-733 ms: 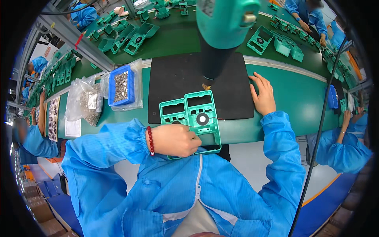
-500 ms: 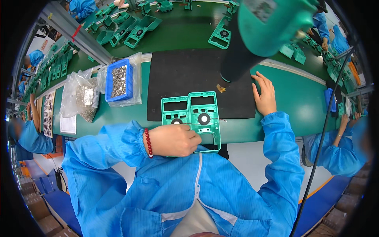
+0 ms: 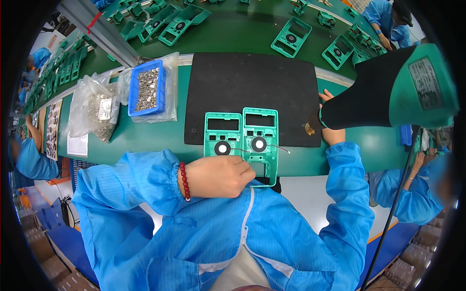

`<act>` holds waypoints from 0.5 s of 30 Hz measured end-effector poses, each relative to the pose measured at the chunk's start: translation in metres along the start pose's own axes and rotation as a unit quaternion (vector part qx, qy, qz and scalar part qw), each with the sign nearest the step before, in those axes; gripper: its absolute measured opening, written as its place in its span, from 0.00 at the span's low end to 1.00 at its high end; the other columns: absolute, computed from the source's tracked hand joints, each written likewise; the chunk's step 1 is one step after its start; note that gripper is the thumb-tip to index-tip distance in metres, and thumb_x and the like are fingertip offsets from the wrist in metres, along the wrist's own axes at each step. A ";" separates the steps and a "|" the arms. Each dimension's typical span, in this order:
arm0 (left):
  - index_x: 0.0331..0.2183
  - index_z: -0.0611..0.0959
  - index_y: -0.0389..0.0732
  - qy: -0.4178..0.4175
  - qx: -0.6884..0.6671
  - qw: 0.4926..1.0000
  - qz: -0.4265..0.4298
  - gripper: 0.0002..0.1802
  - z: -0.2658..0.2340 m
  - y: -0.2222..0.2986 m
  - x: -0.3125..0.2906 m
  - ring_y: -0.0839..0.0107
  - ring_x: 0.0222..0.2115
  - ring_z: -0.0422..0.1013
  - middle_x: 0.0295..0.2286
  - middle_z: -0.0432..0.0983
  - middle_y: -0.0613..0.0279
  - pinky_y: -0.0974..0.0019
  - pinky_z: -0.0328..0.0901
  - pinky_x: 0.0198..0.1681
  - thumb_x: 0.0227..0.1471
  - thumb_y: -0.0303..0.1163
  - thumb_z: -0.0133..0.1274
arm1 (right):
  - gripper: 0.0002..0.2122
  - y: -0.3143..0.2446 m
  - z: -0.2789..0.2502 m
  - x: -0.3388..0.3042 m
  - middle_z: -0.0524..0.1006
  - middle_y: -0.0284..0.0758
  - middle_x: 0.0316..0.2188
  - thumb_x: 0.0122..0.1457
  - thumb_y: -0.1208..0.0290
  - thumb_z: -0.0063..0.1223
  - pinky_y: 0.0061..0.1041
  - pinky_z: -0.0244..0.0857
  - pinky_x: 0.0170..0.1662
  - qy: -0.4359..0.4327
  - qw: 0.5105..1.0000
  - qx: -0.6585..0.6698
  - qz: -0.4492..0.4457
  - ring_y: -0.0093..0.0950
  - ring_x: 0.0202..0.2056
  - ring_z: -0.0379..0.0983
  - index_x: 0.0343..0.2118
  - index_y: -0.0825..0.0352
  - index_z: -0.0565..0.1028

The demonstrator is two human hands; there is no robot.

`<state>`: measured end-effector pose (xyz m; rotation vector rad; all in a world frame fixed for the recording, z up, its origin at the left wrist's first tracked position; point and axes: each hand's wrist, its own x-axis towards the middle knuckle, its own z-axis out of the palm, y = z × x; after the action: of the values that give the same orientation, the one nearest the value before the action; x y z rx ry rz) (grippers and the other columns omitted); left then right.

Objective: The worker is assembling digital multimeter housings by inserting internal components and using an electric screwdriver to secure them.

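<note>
Jutting past left grip [image 3: 221, 176] are housings [image 3: 267, 156]; seemingly touched.

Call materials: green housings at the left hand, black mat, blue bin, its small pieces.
Green housings: likely moulded plastic, satin; crisp cutouts, one uniform colour.
Black mat: probably rubber or foam, matte; dull, even surface, can't tell which.
Blue bin: likely plastic, semi-gloss; uniform colour, soft highlights.
Small pieces: probably metal, shiny; silvery-grey glints.

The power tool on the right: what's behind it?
Behind the power tool are the right hand and green table. The hand's fingertips show above the tool, its wrist end below; its middle is covered, so whether it holds anything can't be seen.
</note>
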<state>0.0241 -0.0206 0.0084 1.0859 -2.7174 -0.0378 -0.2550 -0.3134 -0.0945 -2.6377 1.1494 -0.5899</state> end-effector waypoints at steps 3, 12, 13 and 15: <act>0.27 0.78 0.33 0.008 0.016 1.000 0.002 0.08 0.001 -0.002 0.000 0.68 0.29 0.71 0.28 0.71 0.61 0.68 0.70 0.34 0.44 0.28 0.56 | 0.13 -0.007 -0.002 0.000 0.70 0.37 0.61 0.67 0.70 0.49 0.36 0.60 0.60 -0.002 1.000 -0.023 -0.010 0.39 0.57 0.70 0.53 0.63 0.75; 0.47 0.82 0.37 0.021 0.058 0.998 -0.021 0.18 0.001 0.028 -0.022 0.76 0.33 0.69 0.52 0.75 0.57 0.74 0.63 0.35 0.55 0.31 0.51 | 0.16 0.004 0.003 0.000 0.71 0.38 0.61 0.64 0.75 0.50 0.36 0.61 0.61 0.002 0.999 -0.044 -0.024 0.37 0.56 0.71 0.55 0.64 0.73; 0.47 0.82 0.37 0.022 0.056 0.998 -0.023 0.18 0.003 0.030 -0.026 0.76 0.33 0.69 0.52 0.75 0.57 0.74 0.63 0.35 0.55 0.31 0.51 | 0.16 0.011 0.005 -0.002 0.71 0.38 0.61 0.64 0.75 0.50 0.36 0.61 0.61 0.000 0.999 -0.044 -0.025 0.37 0.56 0.71 0.55 0.64 0.73; 0.50 0.81 0.41 0.047 0.039 0.996 -0.058 0.19 0.010 0.035 -0.033 0.76 0.34 0.68 0.51 0.75 0.59 0.73 0.63 0.35 0.57 0.32 0.50 | 0.18 0.023 0.012 -0.004 0.73 0.41 0.58 0.62 0.77 0.51 0.36 0.61 0.61 0.015 0.999 0.010 -0.026 0.39 0.55 0.71 0.55 0.66 0.73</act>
<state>0.0216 0.0265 -0.0043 1.2344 -2.5905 0.0991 -0.2674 -0.3256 -0.1140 -2.6589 1.0794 -0.6481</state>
